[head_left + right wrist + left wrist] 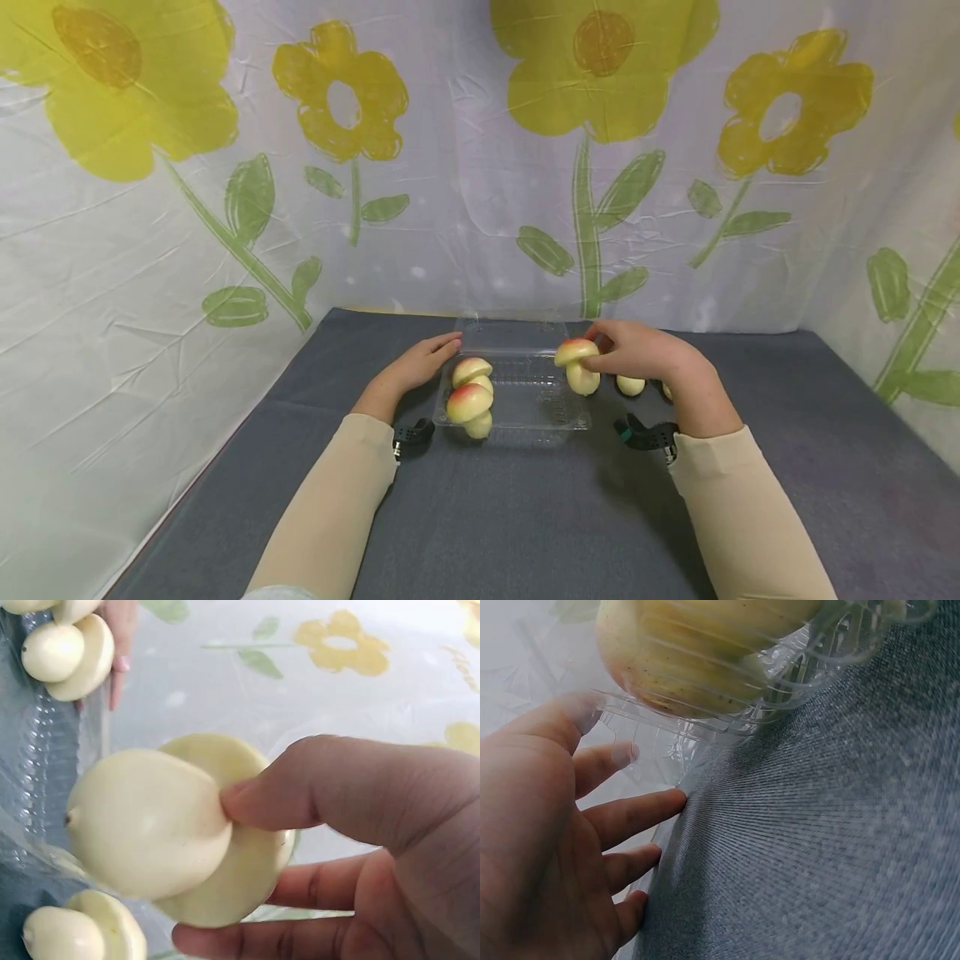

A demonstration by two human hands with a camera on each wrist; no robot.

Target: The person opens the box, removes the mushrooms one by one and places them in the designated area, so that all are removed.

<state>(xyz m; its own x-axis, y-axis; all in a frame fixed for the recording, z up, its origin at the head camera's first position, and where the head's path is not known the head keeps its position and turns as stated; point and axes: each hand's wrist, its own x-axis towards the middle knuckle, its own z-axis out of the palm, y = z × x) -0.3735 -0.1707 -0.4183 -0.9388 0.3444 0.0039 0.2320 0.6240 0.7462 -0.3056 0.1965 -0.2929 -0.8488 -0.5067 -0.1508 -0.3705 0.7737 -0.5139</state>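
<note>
My right hand (647, 350) pinches a toy mushroom (582, 380) with a pale stem and red-tinged cap. It is held over the right side of a clear plastic box (534, 421). In the right wrist view, the thumb presses the mushroom (150, 825) where stem meets cap, with fingers behind the cap. Two similar mushrooms (469, 403) sit one before the other at the box's left side. My left hand (414, 367) is at the box's left edge; the left wrist view shows its thumb at the clear wall and its other fingers extended, gripping nothing.
To the right of the box, partly hidden by my right hand, more mushrooms (630, 385) lie on the dark grey tablecloth (510, 517). The clear lid (513, 332) stands raised at the back. A flower-printed curtain (450, 208) hangs behind the table.
</note>
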